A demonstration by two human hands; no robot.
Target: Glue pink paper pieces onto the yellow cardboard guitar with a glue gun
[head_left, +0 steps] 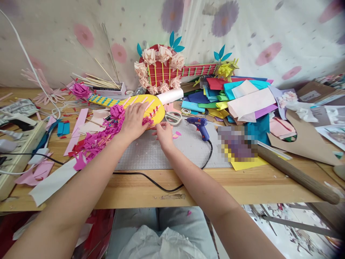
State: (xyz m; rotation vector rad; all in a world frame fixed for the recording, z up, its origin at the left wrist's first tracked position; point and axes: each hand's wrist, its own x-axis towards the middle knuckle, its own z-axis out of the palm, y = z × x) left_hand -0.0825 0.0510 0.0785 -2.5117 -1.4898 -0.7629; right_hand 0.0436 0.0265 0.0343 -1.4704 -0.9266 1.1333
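A yellow guitar-shaped cutout lies on the grey cutting mat, its neck pointing left. Pale pink strips and small red pieces sit on its body. My left hand grips the body from above, fingers over the top and thumb near the lower edge. Close to that lower edge, my right hand has its fingers pinched together; what is between them is too small to make out. Under my left wrist spreads a heap of magenta paper scraps, with a magenta paper flower beside the hand.
A blue glue gun rests right of my hands, its black cord crossing the table edge. Scissors lie behind my right hand. A red flowered guitar leans at the back. Coloured paper and a wooden-handled tool lie right.
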